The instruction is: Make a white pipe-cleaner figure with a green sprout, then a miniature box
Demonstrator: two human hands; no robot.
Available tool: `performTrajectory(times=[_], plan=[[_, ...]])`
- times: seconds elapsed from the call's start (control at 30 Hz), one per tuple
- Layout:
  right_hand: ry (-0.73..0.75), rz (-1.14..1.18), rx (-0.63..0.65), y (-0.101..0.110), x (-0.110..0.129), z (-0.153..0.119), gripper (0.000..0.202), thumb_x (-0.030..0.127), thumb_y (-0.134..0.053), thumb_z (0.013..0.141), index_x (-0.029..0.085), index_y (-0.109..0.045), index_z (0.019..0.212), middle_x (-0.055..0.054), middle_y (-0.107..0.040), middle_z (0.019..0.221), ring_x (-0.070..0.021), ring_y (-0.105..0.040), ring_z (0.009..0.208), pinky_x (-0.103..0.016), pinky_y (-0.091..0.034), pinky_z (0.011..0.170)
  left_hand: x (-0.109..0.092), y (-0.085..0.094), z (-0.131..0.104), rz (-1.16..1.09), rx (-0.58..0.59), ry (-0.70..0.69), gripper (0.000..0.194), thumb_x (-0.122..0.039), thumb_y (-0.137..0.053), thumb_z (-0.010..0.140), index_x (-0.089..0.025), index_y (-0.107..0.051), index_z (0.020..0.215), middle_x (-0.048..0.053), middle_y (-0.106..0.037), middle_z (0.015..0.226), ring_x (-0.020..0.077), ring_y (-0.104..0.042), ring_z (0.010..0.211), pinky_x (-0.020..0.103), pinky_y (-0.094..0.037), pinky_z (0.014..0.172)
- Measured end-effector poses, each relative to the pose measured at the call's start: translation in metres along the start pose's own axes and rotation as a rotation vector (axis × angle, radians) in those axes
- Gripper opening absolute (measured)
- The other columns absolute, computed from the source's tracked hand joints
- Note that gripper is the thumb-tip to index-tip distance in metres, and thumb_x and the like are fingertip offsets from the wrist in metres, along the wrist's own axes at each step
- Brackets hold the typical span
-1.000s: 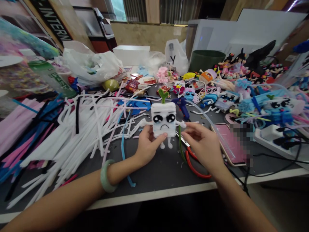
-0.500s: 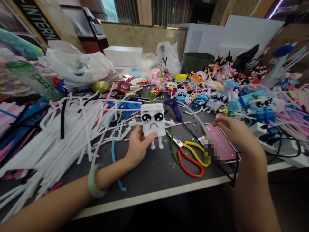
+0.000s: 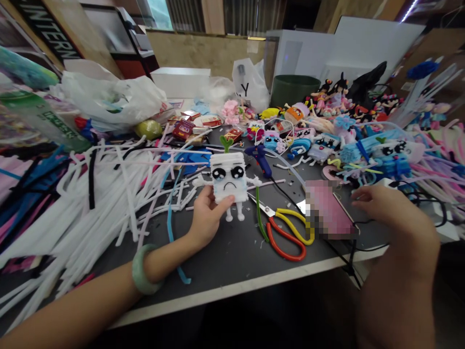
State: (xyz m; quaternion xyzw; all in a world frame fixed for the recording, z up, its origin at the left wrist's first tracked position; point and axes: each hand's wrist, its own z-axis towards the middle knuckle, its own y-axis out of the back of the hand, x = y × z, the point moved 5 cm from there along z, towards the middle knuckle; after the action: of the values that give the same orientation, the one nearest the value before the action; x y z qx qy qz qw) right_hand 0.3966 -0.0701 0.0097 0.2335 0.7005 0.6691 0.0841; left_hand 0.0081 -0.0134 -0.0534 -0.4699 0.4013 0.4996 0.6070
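Observation:
My left hand (image 3: 208,215) is closed around the lower left side of a white pipe-cleaner doll (image 3: 228,167), thumb across its front. The doll is upright, with a square body, big black eyes, a frown, small arms and legs, and a green sprout on top. My right hand (image 3: 381,206) hovers past the right edge of a phone (image 3: 327,206) with a pink screen, partly pixelated. Its fingers are loosely bent and hold nothing I can see. Scissors (image 3: 286,232) with red and yellow handles lie between the doll and the phone, beside a green pipe cleaner (image 3: 260,215).
White pipe cleaners (image 3: 83,208) cover the left of the table. A blue glue gun (image 3: 261,161) lies behind the scissors, its cord running toward the phone. Finished dolls (image 3: 323,145) crowd the back right. A power strip (image 3: 436,213) sits at the right.
My right hand has moved right, from above the phone to beyond its right edge. My left hand keeps its hold on the doll. The view has shifted slightly.

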Motion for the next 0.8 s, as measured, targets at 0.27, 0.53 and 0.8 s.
performTrajectory(times=[0.27, 0.53, 0.8], plan=[[-0.067, 0.002, 0.165, -0.022, -0.033, -0.013, 0.028, 0.018, -0.061, 0.081, 0.022, -0.061, 0.053, -0.004, -0.066, 0.052, -0.0172, -0.06, 0.045, -0.03, -0.041, 0.058, 0.007, 0.001, 0.002, 0.019, 0.025, 0.019, 0.033, -0.032, -0.076, 0.073, -0.018, -0.056, 0.095, 0.0, -0.064, 0.082, 0.0146, -0.063, 0.075, 0.026, -0.054, 0.069], [-0.179, -0.077, 0.143, -0.014, -0.038, -0.016, 0.03, 0.03, -0.064, 0.082, 0.022, -0.065, 0.053, -0.007, -0.065, 0.049, -0.0216, -0.062, 0.05, -0.032, -0.04, 0.057, 0.011, 0.005, 0.002, -0.007, 0.018, 0.029, 0.029, -0.029, -0.077, 0.073, -0.018, -0.056, 0.091, -0.002, -0.06, 0.079, 0.0122, -0.06, 0.071, 0.024, -0.052, 0.068], [-0.162, -0.203, -0.127, -0.001, -0.044, -0.008, 0.046, 0.04, -0.072, 0.075, 0.022, -0.055, 0.036, -0.014, -0.064, 0.05, -0.02, -0.053, 0.038, -0.035, -0.038, 0.048, 0.006, 0.003, 0.002, -0.024, -0.012, 0.023, 0.032, -0.031, -0.078, 0.071, -0.018, -0.055, 0.088, -0.005, -0.058, 0.074, 0.0105, -0.057, 0.067, 0.021, -0.049, 0.064]])
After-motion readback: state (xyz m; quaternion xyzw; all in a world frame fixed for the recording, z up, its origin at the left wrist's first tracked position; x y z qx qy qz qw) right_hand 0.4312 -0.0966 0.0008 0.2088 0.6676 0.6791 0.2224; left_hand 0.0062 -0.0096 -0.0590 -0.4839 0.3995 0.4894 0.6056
